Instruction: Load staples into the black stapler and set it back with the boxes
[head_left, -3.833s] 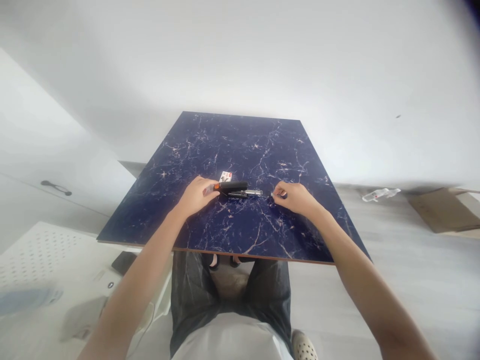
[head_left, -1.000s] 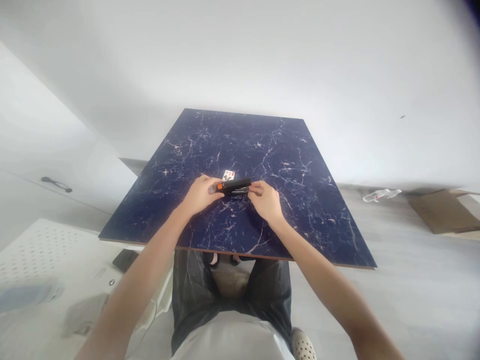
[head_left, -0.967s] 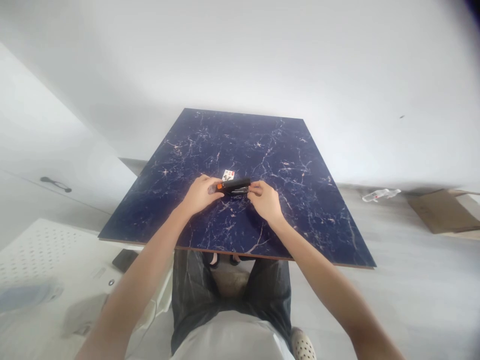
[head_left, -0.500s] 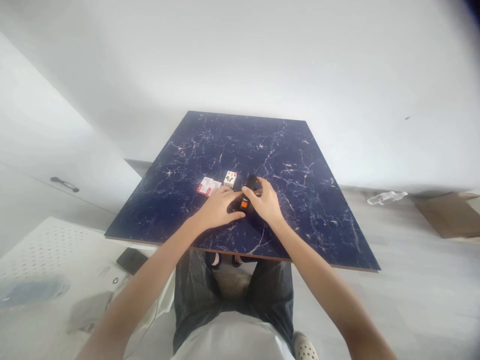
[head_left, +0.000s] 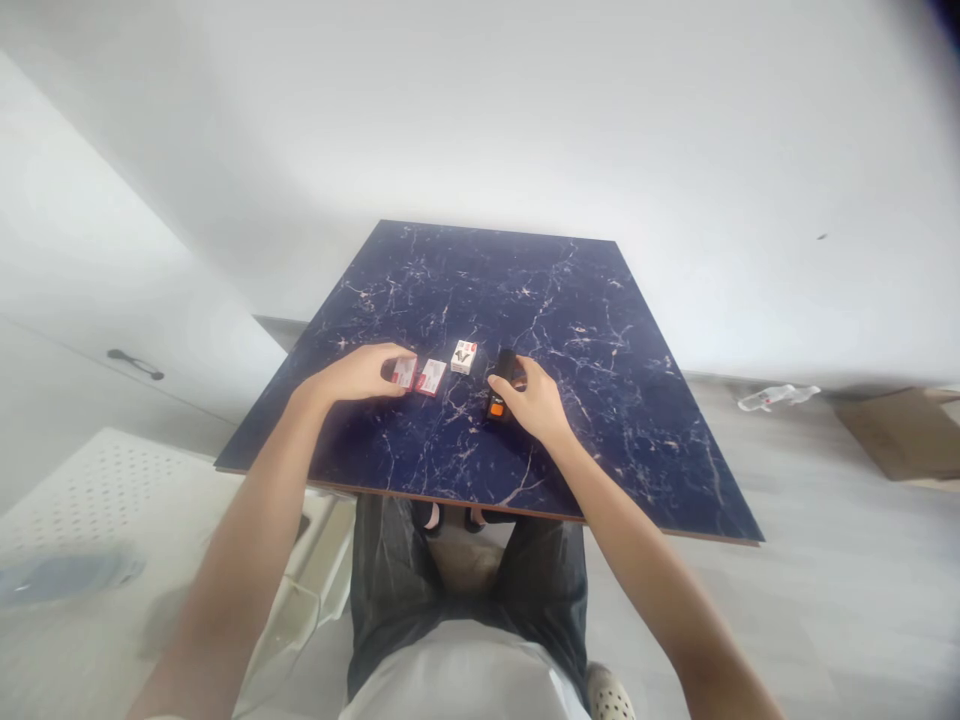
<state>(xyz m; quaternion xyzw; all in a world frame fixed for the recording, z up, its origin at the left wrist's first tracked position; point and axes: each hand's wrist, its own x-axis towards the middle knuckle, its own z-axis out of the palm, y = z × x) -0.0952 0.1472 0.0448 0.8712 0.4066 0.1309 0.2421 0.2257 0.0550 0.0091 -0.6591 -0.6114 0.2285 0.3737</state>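
My left hand [head_left: 367, 373] has its thumb and fingers around the left end of a small flat red-and-white box [head_left: 403, 373] on the dark blue marbled tabletop [head_left: 480, 280]. A second red-and-white box [head_left: 431, 378] lies just right of it. Farther right sits a small white box [head_left: 463, 357] with a black picture on top; neither hand touches it. My right hand [head_left: 534, 398] is closed around a black object with an orange patch [head_left: 496, 408], which looks upright or slightly tilted on the table. Its exact kind cannot be made out.
A cabinet with a dark handle [head_left: 135, 364] stands at the left, above a white perforated surface [head_left: 112, 490]. On the floor at right lie a clear plastic item [head_left: 776, 397] and a cardboard box [head_left: 904, 435]. The table's front edge [head_left: 450, 503] is close to my body.
My left hand has left the black object and moved left to the nearer red-and-white box, which it now grips. My right hand keeps its hold on the black object.
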